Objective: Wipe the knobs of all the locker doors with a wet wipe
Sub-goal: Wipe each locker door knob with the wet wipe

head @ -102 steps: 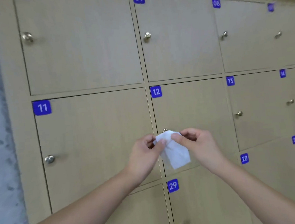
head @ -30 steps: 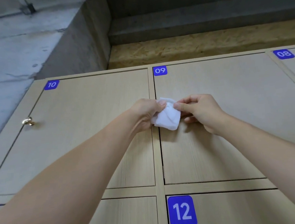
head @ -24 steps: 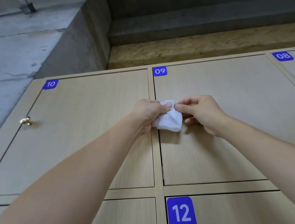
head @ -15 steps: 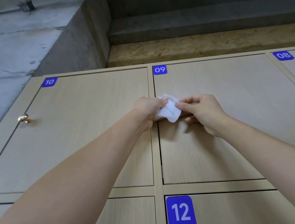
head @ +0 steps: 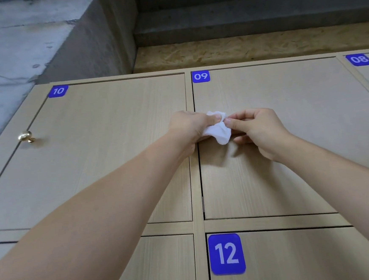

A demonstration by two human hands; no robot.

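A: In the head view, your left hand (head: 188, 128) and your right hand (head: 259, 129) are close together in front of the pale wooden locker door labelled 09 (head: 289, 131). Both pinch the crumpled white wet wipe (head: 218, 131) between thumb and fingertips, the left at its 10 o'clock corner, the right at its 2 o'clock edge. The wipe bulges down between them.

B: And what lies around your hands?

A: At 9 o'clock from them, well apart, a round brass knob (head: 26, 137) stands on the pale wooden locker door labelled 10 (head: 105, 157), near its left edge. At 6 o'clock is the blue square label 12 (head: 226, 254) on the door below. At 1 o'clock, at the frame's edge, sits the blue label 08 (head: 359, 59). Above the lockers runs a strip of chipboard (head: 249, 48), with grey concrete (head: 16, 38) at 11 o'clock.

B: Anything hidden from you?

A: Your hands and the wipe cover the spot by the 09 door's left edge, so you cannot tell whether a knob sits under them or whether the wipe touches one. Door 08 is cut off, and your forearms hide part of the lower doors.
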